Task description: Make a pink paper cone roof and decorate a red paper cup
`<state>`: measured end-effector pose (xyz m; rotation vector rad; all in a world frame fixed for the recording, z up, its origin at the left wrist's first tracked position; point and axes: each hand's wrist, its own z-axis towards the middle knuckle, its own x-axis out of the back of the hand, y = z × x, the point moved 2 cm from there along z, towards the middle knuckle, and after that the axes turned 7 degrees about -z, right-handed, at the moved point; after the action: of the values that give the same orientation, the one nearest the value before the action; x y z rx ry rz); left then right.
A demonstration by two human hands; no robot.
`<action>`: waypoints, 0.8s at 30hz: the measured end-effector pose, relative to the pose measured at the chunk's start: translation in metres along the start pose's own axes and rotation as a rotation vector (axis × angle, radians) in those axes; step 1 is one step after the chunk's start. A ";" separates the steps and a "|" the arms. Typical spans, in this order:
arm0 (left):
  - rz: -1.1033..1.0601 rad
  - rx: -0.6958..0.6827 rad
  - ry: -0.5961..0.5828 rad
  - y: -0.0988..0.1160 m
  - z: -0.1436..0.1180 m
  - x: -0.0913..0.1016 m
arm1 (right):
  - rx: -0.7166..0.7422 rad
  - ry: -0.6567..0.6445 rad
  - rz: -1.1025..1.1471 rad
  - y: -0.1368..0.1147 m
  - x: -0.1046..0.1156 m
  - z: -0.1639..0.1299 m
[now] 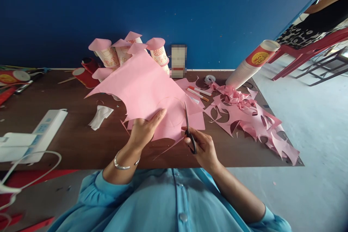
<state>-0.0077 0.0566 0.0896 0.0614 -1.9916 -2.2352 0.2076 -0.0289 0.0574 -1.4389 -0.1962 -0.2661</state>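
Head view: left hand [143, 131] pinches pink paper [143, 83], right hand [204, 149] grips scissors [191, 140]; cup emblem [259, 58] illegible.

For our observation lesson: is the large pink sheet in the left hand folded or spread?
Spread: the pink sheet extends as one broad surface beyond the left hand, with no fold visible.

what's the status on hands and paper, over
Left hand gripping pink paper. Right hand holding scissors at the paper. Scraps lie to the right, apart from both hands.
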 end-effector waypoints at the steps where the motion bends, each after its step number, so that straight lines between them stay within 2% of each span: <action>1: -0.015 -0.007 -0.016 0.001 0.001 -0.001 | 0.001 -0.002 -0.004 0.000 0.000 0.000; 8: -0.005 0.062 -0.036 0.012 0.005 -0.001 | 0.001 -0.018 -0.016 -0.002 0.003 0.002; 14: 0.021 0.016 -0.094 0.022 0.011 0.001 | -0.033 -0.050 0.035 -0.001 0.003 0.001; 24: 0.039 0.065 -0.103 0.021 0.012 0.000 | -0.081 -0.058 0.107 0.002 0.002 -0.002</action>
<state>-0.0073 0.0662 0.1117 -0.0871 -2.0988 -2.1911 0.2103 -0.0305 0.0557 -1.5329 -0.1569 -0.1465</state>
